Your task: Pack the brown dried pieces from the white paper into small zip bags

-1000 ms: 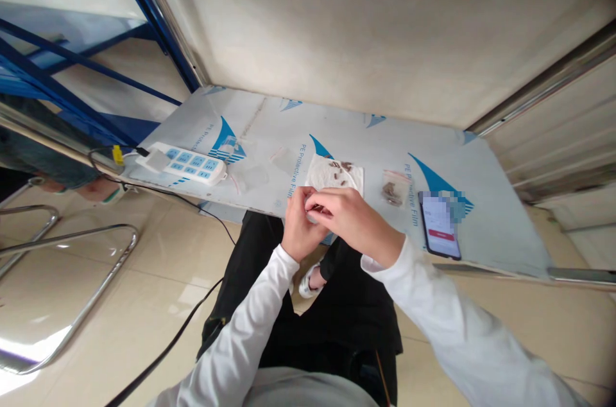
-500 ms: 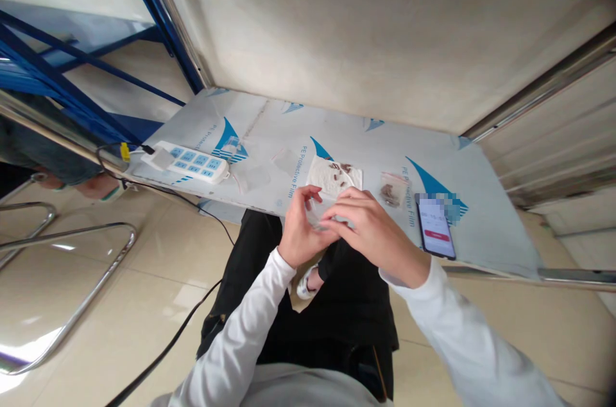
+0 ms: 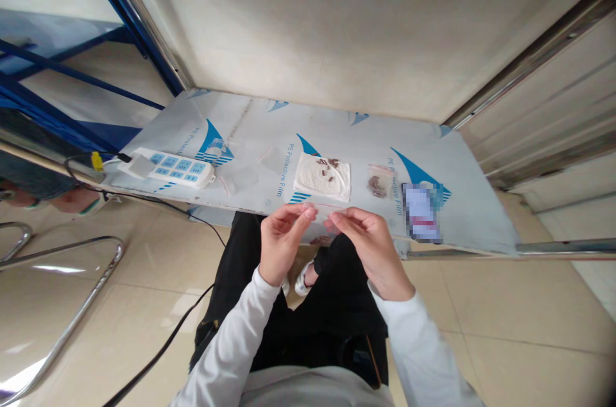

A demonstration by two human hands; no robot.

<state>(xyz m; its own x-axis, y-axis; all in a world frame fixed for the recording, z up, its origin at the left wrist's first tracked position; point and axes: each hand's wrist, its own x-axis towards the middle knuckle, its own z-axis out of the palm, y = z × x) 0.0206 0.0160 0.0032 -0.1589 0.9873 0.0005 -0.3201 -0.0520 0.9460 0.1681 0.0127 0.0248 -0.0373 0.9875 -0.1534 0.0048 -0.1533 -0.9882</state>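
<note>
Between my hands hangs a small clear zip bag (image 3: 320, 235) with brown bits at its bottom, held over the table's front edge. My left hand (image 3: 285, 235) pinches one top corner, thumb against fingers. At the opposite corner my right hand (image 3: 368, 237) pinches the bag's top in the same way. Just beyond them lies a white cloth-like pad (image 3: 315, 187) with several small brown pieces (image 3: 328, 166) scattered on its far part. Right of the pad, a second zip bag (image 3: 380, 182) holding brown pieces lies flat.
A phone (image 3: 422, 214) lies at the right on the film-covered table (image 3: 351, 137). A white power strip (image 3: 173, 168) with a black cable sits at the left, near some clear plastic pieces (image 3: 272, 158). Metal chair legs (image 3: 113, 259) and another person's legs (image 3: 38, 163) are at far left.
My hands have drawn apart and now hold the zip bag by its two top corners, with brown bits visible in it. The whole view has shifted slightly.
</note>
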